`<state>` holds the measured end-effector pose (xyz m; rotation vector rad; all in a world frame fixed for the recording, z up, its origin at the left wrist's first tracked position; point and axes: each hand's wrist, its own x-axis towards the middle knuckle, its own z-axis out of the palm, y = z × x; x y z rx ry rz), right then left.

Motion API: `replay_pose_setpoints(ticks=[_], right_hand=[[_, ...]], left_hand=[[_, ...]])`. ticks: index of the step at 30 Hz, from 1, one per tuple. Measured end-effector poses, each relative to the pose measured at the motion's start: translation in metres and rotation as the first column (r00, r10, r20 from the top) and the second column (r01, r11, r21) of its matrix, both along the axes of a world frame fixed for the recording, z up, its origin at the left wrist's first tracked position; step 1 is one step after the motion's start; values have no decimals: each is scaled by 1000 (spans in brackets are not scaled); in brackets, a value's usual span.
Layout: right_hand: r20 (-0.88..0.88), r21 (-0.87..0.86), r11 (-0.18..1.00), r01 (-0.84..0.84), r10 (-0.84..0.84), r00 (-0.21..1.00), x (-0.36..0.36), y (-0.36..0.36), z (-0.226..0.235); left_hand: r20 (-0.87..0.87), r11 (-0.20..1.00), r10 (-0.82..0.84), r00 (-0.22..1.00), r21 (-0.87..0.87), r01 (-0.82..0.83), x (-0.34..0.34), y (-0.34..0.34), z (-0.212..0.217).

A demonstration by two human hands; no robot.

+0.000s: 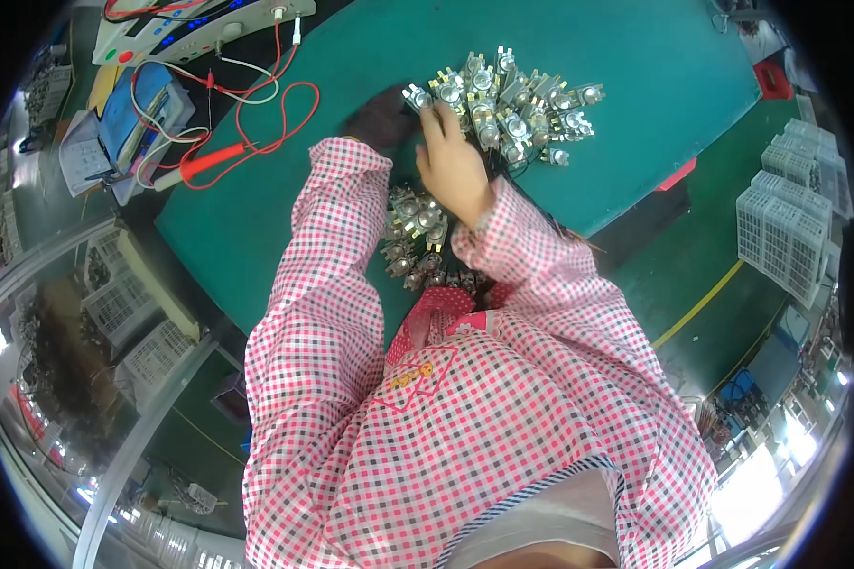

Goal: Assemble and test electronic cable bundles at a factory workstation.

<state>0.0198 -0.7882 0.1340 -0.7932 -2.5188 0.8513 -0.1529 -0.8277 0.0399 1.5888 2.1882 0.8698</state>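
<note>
My left hand (378,121), in a dark glove, is over the green table mat. Its fingers are dark and smeared, so their grip does not show. Beside its fingertips is a small silver metal part (416,97) with a round face. My bare right hand (454,169) reaches to this part with fingers stretched out and the thumb apart. Just right of it lies a pile of similar metal parts (514,125), some with brass-coloured tabs and dark wires. A second bunch of such parts (416,220) sits between my forearms, close to my body.
The green mat (351,47) covers the table. At the far left stand a test instrument (204,36) with red and white leads, a red probe (213,163) and a blue holder (142,109). White plastic crates (783,232) are stacked on the floor at right.
</note>
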Motion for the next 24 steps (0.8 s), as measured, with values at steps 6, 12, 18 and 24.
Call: replay_pose_setpoints(ticks=[6,12,18,24], right_hand=[[381,190,956,-224,139,914,-32,34,-32],[84,123,936,-329,320,944,-25,-1,-31],[450,-44,909,-414,388,804,-52,13,-46],[444,-139,924,-357,381,811,-60,25,-60]], left_hand=[[122,974,53,991,-227,-24,23,-21,14],[149,977,133,980,-184,-105,47,-95,37],[-335,978,114,935,-126,-164,68,-95,47],[-362,877,-89,928,-470,-100,72,-72,49]])
